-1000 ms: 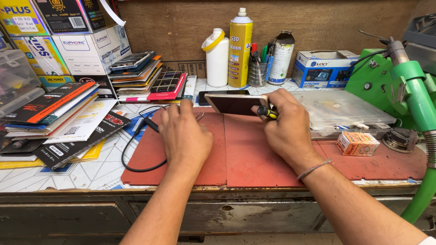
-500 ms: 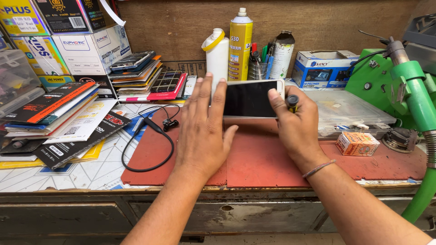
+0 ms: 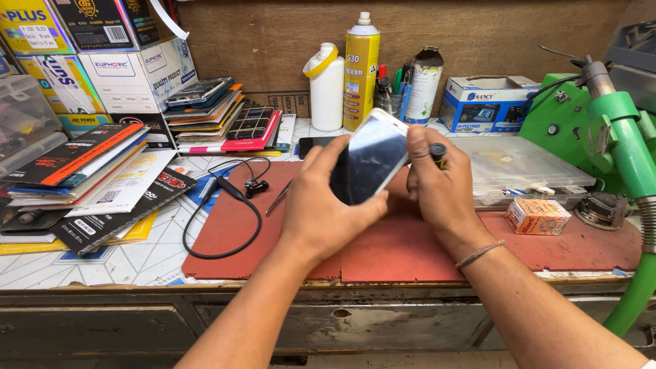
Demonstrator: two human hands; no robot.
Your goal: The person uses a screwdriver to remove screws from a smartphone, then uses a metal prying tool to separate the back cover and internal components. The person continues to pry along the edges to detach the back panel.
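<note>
Cluttered repair surface (image 3: 102, 263), red mat (image 3: 410, 246) underneath. White smartphone (image 3: 369, 160) being held tilted above mat, grasped in left hand (image 3: 321, 205). Right hand (image 3: 441, 188) clenched on black-handled tool (image 3: 437, 152), steadying phone edge. Phone best kept low over mat, supported firmly.

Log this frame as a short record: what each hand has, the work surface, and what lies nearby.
left hand: left hand grips the white smartphone from the lower left, phone tilted, screen dark
right hand: right hand holds the phone's right edge and a black-handled tool
surface: red mat on a tiled bench
left of hands: black earphone cable, stacked booklets
behind: white bottle, yellow spray can
right: small orange box, green machine
</note>
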